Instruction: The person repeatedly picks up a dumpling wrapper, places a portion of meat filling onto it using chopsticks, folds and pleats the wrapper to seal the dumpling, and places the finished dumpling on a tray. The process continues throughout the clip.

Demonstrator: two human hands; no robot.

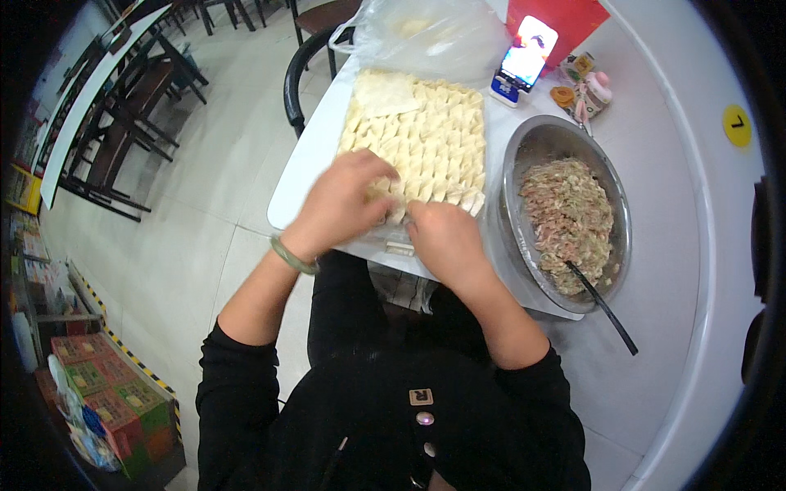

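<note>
My left hand point(347, 199), with a green bangle at the wrist, curls over the front left of the wonton rows. A pale, folded wonton wrapper point(398, 208) shows between its thumb and fingers, partly hidden and blurred. From the right, my right hand point(448, 236) meets it, thumb and fingertips pinched at the wrapper's edge. Behind the hands, closely packed wontons point(430, 138) lie in rows. A stack of flat square wrappers point(385, 95) rests on their far left corner. To the right, a metal bowl point(511, 202) contains minced filling point(568, 215), with a dark stick-like utensil point(602, 307) leaning over the rim.
A clear plastic bag point(430, 37) lies at the table's far side. Beside it, a lit phone point(529, 52) stands in a holder before a red box point(552, 24). A black chair point(293, 92) adjoins the table's left edge. Stacked cartons point(116, 393) sit lower left.
</note>
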